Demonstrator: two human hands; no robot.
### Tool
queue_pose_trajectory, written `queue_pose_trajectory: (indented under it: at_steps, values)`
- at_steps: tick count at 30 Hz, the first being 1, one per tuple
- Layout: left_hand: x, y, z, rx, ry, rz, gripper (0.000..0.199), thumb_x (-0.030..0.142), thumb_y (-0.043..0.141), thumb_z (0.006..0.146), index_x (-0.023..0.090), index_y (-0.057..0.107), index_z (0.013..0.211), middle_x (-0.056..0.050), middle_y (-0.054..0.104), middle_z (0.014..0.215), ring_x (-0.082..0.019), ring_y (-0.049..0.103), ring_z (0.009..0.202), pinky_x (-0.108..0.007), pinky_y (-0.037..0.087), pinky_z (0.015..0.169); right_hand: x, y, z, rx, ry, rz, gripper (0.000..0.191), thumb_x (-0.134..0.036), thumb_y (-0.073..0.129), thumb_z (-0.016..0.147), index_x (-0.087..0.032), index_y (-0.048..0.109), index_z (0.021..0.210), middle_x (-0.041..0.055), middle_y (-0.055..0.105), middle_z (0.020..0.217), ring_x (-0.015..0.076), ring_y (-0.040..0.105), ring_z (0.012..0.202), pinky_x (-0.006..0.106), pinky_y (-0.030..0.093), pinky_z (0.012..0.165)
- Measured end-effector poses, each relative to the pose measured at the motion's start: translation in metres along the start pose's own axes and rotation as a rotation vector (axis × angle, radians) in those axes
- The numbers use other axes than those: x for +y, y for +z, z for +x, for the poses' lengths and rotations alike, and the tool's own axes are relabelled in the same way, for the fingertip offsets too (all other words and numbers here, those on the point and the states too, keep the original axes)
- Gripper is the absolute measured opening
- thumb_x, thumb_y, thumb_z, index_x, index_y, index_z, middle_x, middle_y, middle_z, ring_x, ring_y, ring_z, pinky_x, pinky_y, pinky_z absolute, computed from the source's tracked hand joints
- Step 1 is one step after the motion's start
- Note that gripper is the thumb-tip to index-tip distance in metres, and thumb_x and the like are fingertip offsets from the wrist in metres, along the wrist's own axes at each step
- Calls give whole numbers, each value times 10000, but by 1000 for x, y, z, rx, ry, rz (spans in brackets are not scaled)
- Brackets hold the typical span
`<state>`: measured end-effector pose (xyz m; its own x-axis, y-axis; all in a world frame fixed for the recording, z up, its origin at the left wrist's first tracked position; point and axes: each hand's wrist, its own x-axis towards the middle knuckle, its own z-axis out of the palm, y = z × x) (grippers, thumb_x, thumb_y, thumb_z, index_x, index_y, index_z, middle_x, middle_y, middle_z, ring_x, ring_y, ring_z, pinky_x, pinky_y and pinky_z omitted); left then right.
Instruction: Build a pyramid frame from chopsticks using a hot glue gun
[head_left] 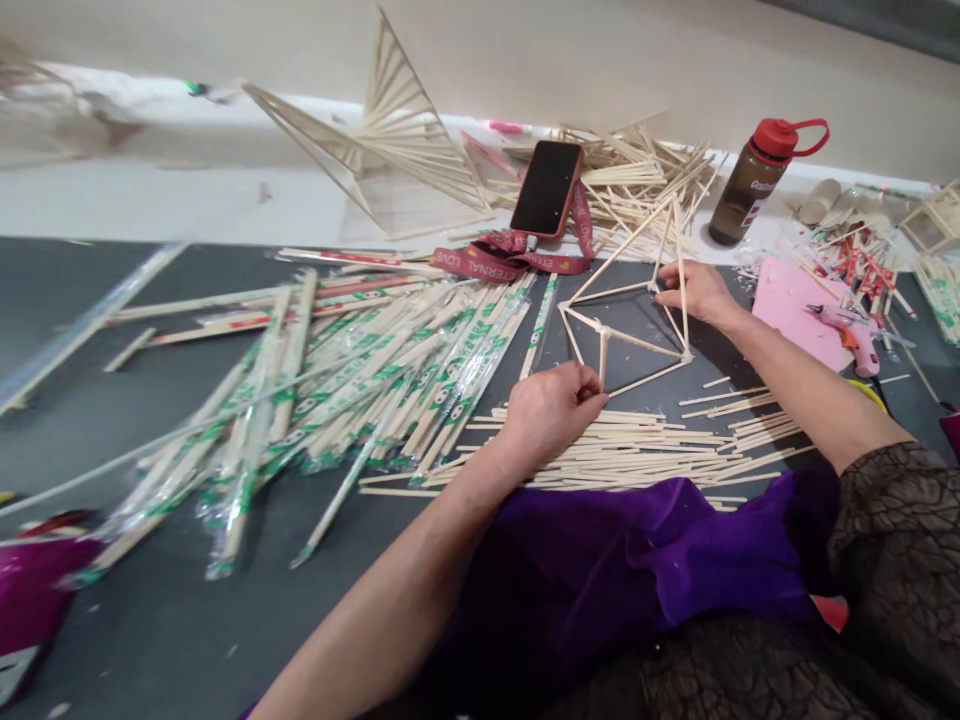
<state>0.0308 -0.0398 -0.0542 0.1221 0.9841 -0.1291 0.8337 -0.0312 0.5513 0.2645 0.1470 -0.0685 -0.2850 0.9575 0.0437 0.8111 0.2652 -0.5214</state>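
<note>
Both hands [556, 412] [697, 292] | holding stick frame [626, 342] | loose sticks [600, 455] nearby

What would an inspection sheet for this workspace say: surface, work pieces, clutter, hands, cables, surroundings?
Surface: dark grey tabletop, small scraps.
Job's things: stick frame, loose sticks, glue gun on pink sheet.
Clutter: wrapped sticks; phone with lanyard.
Hands: left hand pinches the frame's near corner, right hand a far joint.
Cables: nothing seen clearly.
Surroundings: larger stick model, red-capped bottle, stick heap behind.
</note>
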Motion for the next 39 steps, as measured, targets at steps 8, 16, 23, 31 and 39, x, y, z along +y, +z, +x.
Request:
queue_pose_trajectory:
  at_steps: [8,16,23,31,39]
  values:
    - [0,2,0,27,9,6,178,298,568,875,222,729,868,-12,759,839,-170,692,755,-271,437,686,-19,10,3,36,18,-179,187,-362,693,787,-237,773,901,24,767,940,225,695,875,333,494,748]
    - [1,1,0,10,-15,27,180,296,581,880,222,744,890,-13,747,827,-177,682,753,-276,415,677,-18,14,1,107,-2,-152,147,-320,684,775,-239,772,860,31,779,988,237,700,899,355,520,817]
    - [2,1,0,6,-24,13,184,279,569,871,215,741,884,-20,756,857,-176,681,758,-279,418,680,-11,19,2,158,-109,-131,124,-285,654,786,-230,766,779,49,785,1017,241,699,889,373,542,847]
    - [2,0,0,15,-26,7,169,282,568,863,223,727,861,-9,751,835,-166,674,739,-272,421,673,-10,21,4,170,-154,-119,147,-267,640,772,-238,783,764,41,793,967,244,703,851,384,558,823]
    - [0,2,0,19,-36,-17,149,269,591,862,215,730,872,-7,757,846,-164,690,754,-269,429,682,-13,21,5,141,-136,-104,105,-236,649,771,-235,739,718,48,789,989,239,708,921,362,543,863]
